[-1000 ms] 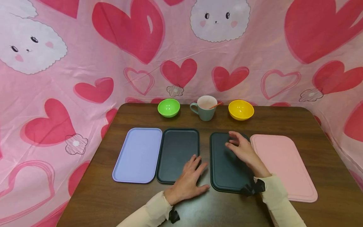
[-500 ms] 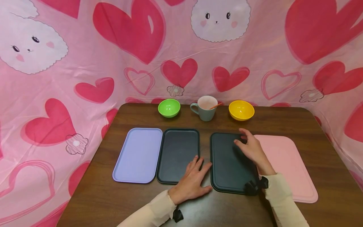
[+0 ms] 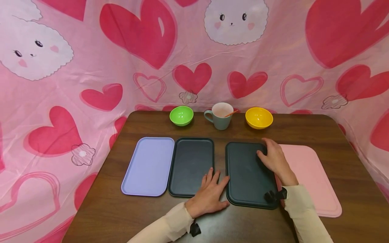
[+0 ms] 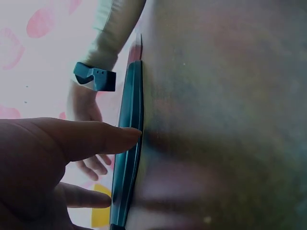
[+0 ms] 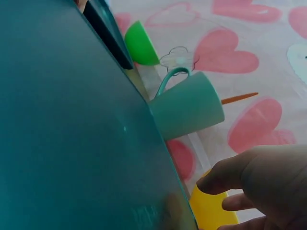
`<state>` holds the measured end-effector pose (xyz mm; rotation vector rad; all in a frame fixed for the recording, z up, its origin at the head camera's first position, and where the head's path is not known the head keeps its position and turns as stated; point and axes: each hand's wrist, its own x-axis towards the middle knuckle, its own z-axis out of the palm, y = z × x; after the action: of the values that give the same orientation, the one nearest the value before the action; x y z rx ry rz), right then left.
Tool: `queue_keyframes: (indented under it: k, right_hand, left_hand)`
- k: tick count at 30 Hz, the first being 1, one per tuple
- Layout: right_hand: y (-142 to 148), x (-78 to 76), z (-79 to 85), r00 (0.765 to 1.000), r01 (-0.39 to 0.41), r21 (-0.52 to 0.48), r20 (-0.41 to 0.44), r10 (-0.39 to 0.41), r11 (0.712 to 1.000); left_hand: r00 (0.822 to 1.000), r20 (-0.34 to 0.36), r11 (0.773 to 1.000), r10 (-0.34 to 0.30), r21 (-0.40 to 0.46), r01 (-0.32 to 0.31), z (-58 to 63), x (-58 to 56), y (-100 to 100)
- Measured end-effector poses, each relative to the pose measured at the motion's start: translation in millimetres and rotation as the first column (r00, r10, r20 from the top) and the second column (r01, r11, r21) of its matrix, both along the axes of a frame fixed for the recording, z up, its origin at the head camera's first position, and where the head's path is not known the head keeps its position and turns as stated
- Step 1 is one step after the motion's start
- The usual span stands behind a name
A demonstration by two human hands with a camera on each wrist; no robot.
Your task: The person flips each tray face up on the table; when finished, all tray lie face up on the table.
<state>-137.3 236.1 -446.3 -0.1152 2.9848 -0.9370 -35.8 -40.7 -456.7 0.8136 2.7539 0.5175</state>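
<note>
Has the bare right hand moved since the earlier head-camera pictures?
Yes: the right hand has shifted rightward over the unmoved dark-green rectangular board, toward the pink rectangular board.

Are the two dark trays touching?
Apart: the head view shows a strip of brown table between the left dark tray and the right dark tray.

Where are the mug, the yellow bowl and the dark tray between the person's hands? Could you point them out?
Mug (image 3: 221, 122): head view, on its outer wall.
Yellow bowl (image 3: 259, 118): head view, on its inside.
Dark tray (image 3: 248, 173): head view, on the bare middle of its surface.
</note>
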Motion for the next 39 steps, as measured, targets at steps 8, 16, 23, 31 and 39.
queue_keyframes:
  k: [8, 16, 23, 31, 39]
  right_hand:
    - [3.0, -0.9, -2.7, 0.999, 0.0, 0.041, 0.054, -0.003, 0.999]
    - [3.7, -1.9, -6.2, 0.998, -0.014, 0.084, 0.068, 0.008, 0.996]
    - [2.7, -3.7, -9.2, 0.998, -0.029, 0.1, 0.062, 0.023, 0.995]
    - [1.3, -5.3, -11.4, 0.998, -0.049, 0.115, 0.053, 0.043, 0.992]
    - [0.3, -6.8, -12.6, 0.997, -0.055, 0.154, 0.066, 0.046, 0.987]
  left_hand:
    - [1.0, -0.011, 1.0, 0.003, -0.016, -0.003, 0.7, -0.5, 2.9]
    - [1.0, -0.008, 0.999, -0.004, -0.041, 0.004, 1.3, -2.4, 5.9]
    - [1.0, 0.014, 0.997, -0.014, -0.073, 0.015, 2.4, -3.6, 14.1]
    - [0.999, 0.015, 0.991, -0.036, -0.126, 0.038, 1.5, -3.2, 22.4]
    - [1.0, 0.015, 0.982, -0.025, -0.186, 0.028, 3.4, -2.6, 28.0]
